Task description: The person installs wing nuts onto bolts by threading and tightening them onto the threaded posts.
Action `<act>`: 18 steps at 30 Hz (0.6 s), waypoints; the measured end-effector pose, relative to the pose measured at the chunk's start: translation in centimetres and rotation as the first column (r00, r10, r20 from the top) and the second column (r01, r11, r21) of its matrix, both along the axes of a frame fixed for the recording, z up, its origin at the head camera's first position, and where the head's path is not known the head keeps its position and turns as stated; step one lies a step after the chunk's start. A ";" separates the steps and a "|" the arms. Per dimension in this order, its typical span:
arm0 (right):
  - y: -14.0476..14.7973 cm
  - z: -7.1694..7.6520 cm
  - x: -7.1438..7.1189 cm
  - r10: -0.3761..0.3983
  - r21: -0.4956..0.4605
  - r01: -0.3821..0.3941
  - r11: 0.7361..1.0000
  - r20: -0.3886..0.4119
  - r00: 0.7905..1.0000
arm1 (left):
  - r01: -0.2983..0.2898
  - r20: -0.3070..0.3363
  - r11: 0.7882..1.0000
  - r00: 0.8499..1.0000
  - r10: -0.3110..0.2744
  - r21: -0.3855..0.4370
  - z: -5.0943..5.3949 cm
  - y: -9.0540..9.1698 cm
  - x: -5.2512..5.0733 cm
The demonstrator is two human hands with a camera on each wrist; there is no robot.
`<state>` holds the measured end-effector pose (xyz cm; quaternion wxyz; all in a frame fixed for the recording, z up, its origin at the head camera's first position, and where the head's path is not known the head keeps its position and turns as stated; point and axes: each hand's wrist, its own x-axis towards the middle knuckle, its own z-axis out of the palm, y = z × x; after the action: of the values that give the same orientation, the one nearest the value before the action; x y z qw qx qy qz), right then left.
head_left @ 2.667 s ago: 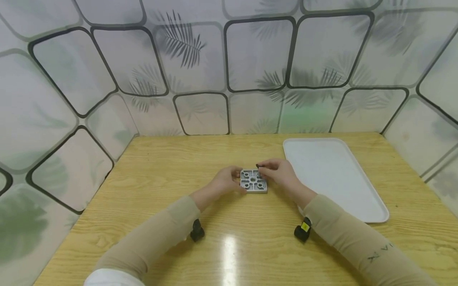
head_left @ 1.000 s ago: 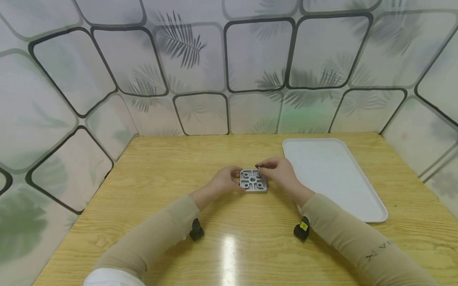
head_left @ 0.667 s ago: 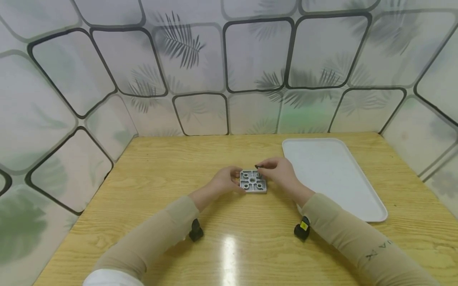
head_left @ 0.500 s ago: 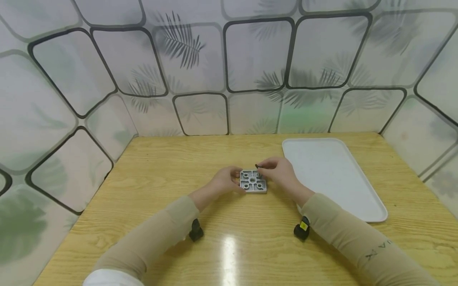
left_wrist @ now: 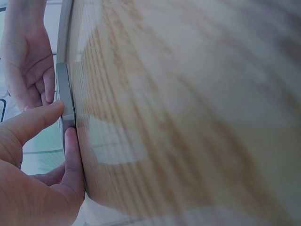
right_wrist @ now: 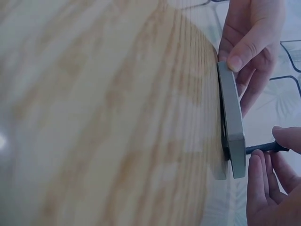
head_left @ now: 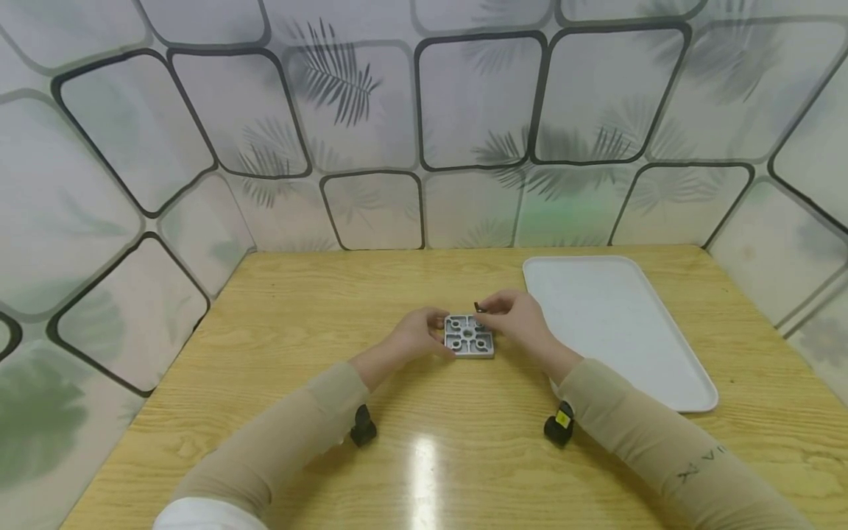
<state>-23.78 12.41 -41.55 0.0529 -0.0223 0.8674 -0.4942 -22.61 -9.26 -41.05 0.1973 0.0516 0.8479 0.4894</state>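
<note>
A square grey metal plate [head_left: 469, 336] lies on the wooden table, its ribbed side with several round holes facing up. My left hand [head_left: 417, 335] grips the plate's left side between thumb and fingers; in the left wrist view the fingers press against the plate's edge [left_wrist: 67, 94]. At the far right corner my right hand [head_left: 520, 318] pinches the head of a black bolt [head_left: 479, 308]. The right wrist view shows the bolt's threaded shaft [right_wrist: 258, 148] standing in the plate, thumb and fingers around its head. The hole it stands in is hidden by the plate's side there.
A white tray [head_left: 612, 331] lies on the table to the right, partly behind my right forearm. The wooden table [head_left: 318, 294] runs back to a patterned wall covering [head_left: 377, 213]. Both wrists carry small black cameras [head_left: 363, 427].
The visible black end of the bolt has turned from lying nearly flat to pointing more upward, and the right fingertips have shifted slightly. The plate and left hand stay in place.
</note>
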 end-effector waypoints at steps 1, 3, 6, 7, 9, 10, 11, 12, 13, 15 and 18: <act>0.0 0.0 0.0 0.001 0.001 -0.001 1.000 0.001 1.000 | 0.000 0.001 1.000 1.000 0.000 -0.001 0.0 0.0 0.0; 0.0 0.0 0.0 0.004 0.003 -0.004 1.000 0.000 1.000 | -0.001 0.000 1.000 1.000 0.001 -0.001 0.0 0.0 0.0; 0.1 -0.1 0.0 0.006 0.000 -0.006 1.000 0.002 1.000 | -0.002 -0.005 1.000 1.000 0.002 0.003 0.0 0.0 0.1; 0.1 -0.1 0.0 0.009 -0.003 -0.009 1.000 -0.001 1.000 | -0.002 -0.008 1.000 1.000 0.002 0.003 0.0 0.0 0.1; 0.2 -0.3 -0.1 0.017 -0.005 -0.017 1.000 -0.011 1.000 | -0.003 -0.011 1.000 1.000 0.003 0.004 0.0 0.0 0.1; 0.2 -0.3 -0.1 0.020 -0.011 -0.020 1.000 -0.013 1.000 | -0.003 -0.012 1.000 1.000 0.003 0.004 0.0 0.1 0.1; 0.3 -0.4 -0.1 0.023 -0.016 -0.024 1.000 -0.017 1.000 | -0.004 -0.013 1.000 1.000 0.004 0.005 0.0 0.1 0.1; 0.4 -0.4 -0.1 0.027 -0.023 -0.028 0.999 -0.022 0.999 | -0.005 -0.014 1.000 1.000 0.005 0.005 0.0 0.1 0.1; 0.4 -0.5 -0.2 0.031 -0.031 -0.031 0.999 -0.023 0.999 | -0.006 -0.015 1.000 1.000 0.006 0.005 0.0 0.1 0.1; 0.5 -0.5 -0.1 0.034 -0.041 -0.035 0.999 -0.024 0.999 | -0.007 -0.017 1.000 1.000 0.007 0.010 -0.1 0.1 0.0; 0.5 -0.5 0.0 0.037 -0.046 -0.039 0.998 -0.024 0.999 | -0.007 -0.018 1.000 1.000 0.008 0.013 -0.3 0.1 0.0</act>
<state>-23.77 12.91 -42.01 0.0516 -0.0458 0.8557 -0.5128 -22.65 -9.18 -41.36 0.1873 0.0543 0.8466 0.4952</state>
